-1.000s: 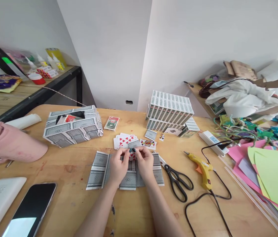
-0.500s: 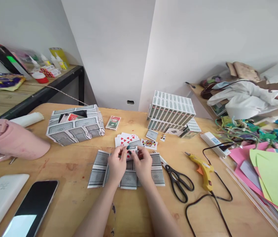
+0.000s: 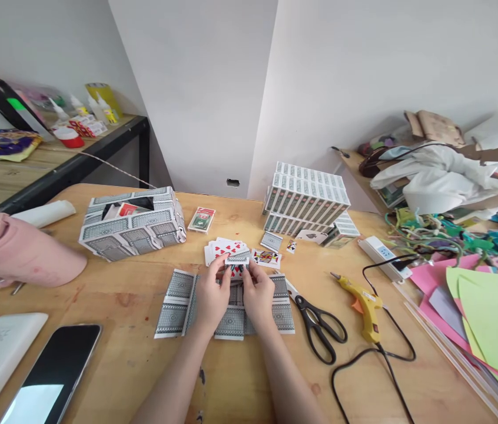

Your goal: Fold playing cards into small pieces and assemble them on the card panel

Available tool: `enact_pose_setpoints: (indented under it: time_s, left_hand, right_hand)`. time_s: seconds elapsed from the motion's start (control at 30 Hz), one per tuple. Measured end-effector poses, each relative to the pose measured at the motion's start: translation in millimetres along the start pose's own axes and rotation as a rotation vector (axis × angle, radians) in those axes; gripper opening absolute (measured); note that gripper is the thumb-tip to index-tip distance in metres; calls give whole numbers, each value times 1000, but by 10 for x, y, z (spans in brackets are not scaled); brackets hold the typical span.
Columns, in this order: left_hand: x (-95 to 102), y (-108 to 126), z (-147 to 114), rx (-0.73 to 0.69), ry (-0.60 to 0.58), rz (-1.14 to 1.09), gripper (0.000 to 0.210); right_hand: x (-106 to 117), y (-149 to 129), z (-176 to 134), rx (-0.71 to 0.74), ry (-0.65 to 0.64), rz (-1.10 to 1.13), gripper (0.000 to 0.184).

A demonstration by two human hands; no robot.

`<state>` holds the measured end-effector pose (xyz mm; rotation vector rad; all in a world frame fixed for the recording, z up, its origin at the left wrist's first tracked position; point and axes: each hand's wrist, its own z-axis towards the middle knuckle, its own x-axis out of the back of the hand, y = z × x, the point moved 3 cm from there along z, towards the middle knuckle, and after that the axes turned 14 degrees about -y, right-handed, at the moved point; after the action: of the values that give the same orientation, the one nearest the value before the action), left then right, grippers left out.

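Between the fingertips of my left hand and my right hand is a playing card, red hearts toward me. A strip of its grey patterned back is folded over along the top edge. Both hands pinch it from the sides, thumbs low on its face. Beneath them lies a panel of grey-backed playing cards, partly hidden by my hands and wrists. Just beyond the hands are a loose pile of face-up heart cards and a face card.
Right of the panel lie black-handled scissors and a yellow glue gun with its cord. A card-covered box stands at the back left, stacked card boxes at the back right. A phone and pink bottle are left.
The card's top edge has been bent over toward me, so a patterned strip shows. My thumbs have moved down from that edge onto the card's face.
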<state>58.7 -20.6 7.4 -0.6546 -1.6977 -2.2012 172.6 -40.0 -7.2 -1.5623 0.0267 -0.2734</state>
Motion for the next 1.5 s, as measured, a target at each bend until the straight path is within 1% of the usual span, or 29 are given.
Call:
enact_pose_setpoints:
  time_s: [0.13,0.23,0.33,0.43,0.53,0.63,0.8,0.87,0.97,1.03,1.1,1.2,1.33,1.4,1.5]
  left_hand:
    - [15,-10,-1,-34,9,126,33]
    - [24,-14,0,-26,12,157,36]
    - [35,-4,10,-21,22,135,38]
    - [49,22,23,-31,33,96,33]
    - [59,48,26,-38,19,58,27]
    - [62,63,18,-50,-5,12,25]
    - [56,35,20,-32,-21,-61,25]
    - [58,34,26,-67,-14,-77,26]
    - [58,59,27,-150,-17,-34,29]
    - [57,71,21,-174,-13,8,28]
    - [58,70,11,-167,10,24,28]
    - [70,57,-7,-129,77,32,26]
    - [96,61,-23,-96,147,46,21]
    - [105,71,-26,-86,161,39,20]
    - [103,77,-27,-63,150,16,20]
  right_hand:
    - [-4,-31,-5,-6,-20,6,33]
    - [4,-53,4,-4,-20,100,32]
    - [-8,-61,23,-14,-89,271,29]
    - [-23,-71,31,-34,-163,386,23]
    - [-39,-95,24,-44,-235,484,21]
    - [-71,-130,10,-67,-315,617,20]
    - [-110,-204,-5,-126,-388,879,18]
    - [-110,-207,-3,-145,-407,883,19]
    - [-98,-162,2,-161,-413,787,22]
    - [-96,-121,4,-176,-414,727,24]
    - [-99,-94,4,-186,-410,692,25]
    - [-110,-91,1,-202,-402,663,27]
    - [-122,-142,-7,-216,-397,681,29]
    - [-125,-168,-10,-212,-404,723,27]
    - [-128,-179,-7,-199,-407,792,23]
